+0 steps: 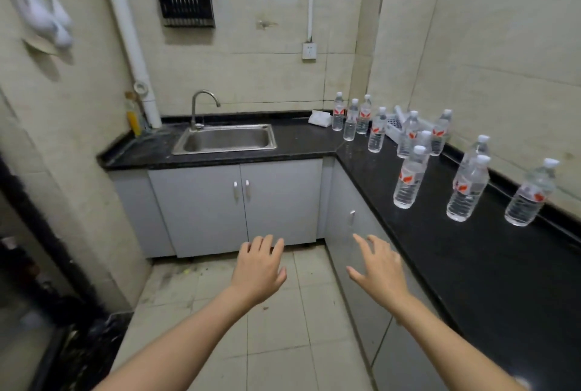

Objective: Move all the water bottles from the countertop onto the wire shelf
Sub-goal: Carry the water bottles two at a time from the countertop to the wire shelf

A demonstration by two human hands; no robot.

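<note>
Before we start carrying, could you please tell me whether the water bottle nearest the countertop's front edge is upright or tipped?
Upright: the water bottle stands on its base on the countertop, white cap uppermost.

Perhaps 11 bottles (408, 178) on countertop (487, 265)

A black L-shaped worktop (301, 142) is carrying a steel sink (224, 139) in its back run, a yellow bottle (135, 121) standing at the far left corner. A white packet (320, 118) is lying near the inner corner; water bottles (408, 180) are standing upright along the right run, several crowding a white basket (394, 126)
</note>
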